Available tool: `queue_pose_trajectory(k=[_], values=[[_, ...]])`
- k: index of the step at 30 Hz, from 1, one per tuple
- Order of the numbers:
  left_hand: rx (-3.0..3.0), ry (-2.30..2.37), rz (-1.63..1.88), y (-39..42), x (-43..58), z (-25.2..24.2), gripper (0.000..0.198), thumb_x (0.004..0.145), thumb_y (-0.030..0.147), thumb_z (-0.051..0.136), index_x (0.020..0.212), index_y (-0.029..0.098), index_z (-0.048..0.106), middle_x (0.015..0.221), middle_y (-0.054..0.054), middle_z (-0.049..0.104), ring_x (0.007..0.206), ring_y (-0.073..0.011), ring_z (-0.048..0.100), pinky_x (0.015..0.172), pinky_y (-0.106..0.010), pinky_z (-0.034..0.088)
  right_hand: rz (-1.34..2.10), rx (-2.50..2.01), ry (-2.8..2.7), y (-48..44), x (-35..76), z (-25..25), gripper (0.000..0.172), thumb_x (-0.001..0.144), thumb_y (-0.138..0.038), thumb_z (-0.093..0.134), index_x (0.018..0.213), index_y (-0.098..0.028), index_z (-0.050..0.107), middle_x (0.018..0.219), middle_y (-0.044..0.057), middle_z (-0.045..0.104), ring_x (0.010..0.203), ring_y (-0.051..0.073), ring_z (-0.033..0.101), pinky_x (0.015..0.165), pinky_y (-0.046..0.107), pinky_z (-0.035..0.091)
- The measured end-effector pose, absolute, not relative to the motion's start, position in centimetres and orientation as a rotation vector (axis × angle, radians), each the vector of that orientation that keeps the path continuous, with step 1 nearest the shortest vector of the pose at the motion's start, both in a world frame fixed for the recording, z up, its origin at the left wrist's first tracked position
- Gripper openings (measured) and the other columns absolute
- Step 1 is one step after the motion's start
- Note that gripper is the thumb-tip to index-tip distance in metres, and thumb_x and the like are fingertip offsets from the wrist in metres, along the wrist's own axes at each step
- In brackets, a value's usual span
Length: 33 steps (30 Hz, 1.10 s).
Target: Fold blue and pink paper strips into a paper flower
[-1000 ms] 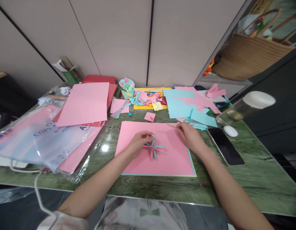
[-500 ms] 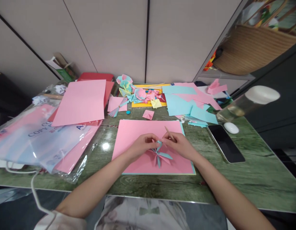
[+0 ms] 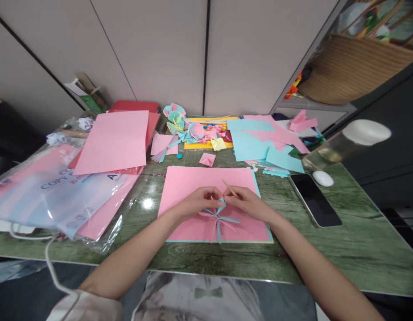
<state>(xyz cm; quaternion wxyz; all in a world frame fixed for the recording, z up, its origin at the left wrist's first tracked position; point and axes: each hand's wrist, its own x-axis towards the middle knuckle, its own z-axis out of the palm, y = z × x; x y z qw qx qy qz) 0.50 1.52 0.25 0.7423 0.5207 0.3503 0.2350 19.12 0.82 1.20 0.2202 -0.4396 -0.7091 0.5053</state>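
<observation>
Over a pink sheet [image 3: 186,180] at the table's middle, my left hand [image 3: 206,199] pinches one strip of a pink and blue paper flower [image 3: 217,217] with narrow folded petals. Close to its right, my right hand [image 3: 244,200] is closed, with a thin wooden stick [image 3: 229,187] held in its fingers, and its fingertips meet a curled blue petal. The other petals spread toward the table's front edge. A small folded pink paper [image 3: 207,159] lies just beyond the sheet.
Pink paper [image 3: 114,142] and a plastic paper bag [image 3: 76,191] lie left. Paper flowers [image 3: 195,131] and blue sheets [image 3: 249,145] are behind. On the right are a phone [image 3: 315,200], a white oval object [image 3: 323,179] and a clear bottle [image 3: 336,149].
The paper flower has turned and its petals are spread wider. The stick in my right hand has shifted left and tilts more, and the right fingers have moved slightly left.
</observation>
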Motion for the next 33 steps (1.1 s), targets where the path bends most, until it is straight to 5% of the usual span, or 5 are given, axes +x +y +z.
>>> queue_pose_trajectory(k=[15,21,33], values=[[1.218,0.821,0.642,1.4,0.8,-0.4,0.021,0.065,0.029,0.063,0.075,0.013,0.054,0.064,0.002,0.049,0.059,-0.0074,0.044,0.056,-0.020,0.034,1.056,-1.417,-2.021,0.4,18.8,1.0,0.020,0.080,-0.035,0.044,0.074,-0.018,0.053,0.057,-0.005,0.044,0.051,0.009,0.035,0.050,0.021,0.026],[1.202,0.875,0.699,1.8,0.6,-0.6,0.023,0.061,0.025,0.065,0.077,0.014,0.053,0.067,0.002,0.050,0.060,-0.0073,0.044,0.055,-0.019,0.034,1.176,-1.330,-1.982,0.4,19.3,2.2,0.027,0.084,-0.036,0.037,0.075,-0.018,0.055,0.063,-0.001,0.054,0.056,0.010,0.045,0.054,0.022,0.032],[1.012,0.738,0.756,1.7,1.0,-1.5,0.023,0.062,0.023,0.066,0.079,0.015,0.052,0.069,0.001,0.052,0.059,-0.0073,0.048,0.056,-0.020,0.035,1.182,-1.417,-1.884,0.6,18.8,1.0,0.024,0.075,-0.039,0.049,0.068,-0.017,0.056,0.056,-0.003,0.047,0.051,0.008,0.036,0.048,0.021,0.027]])
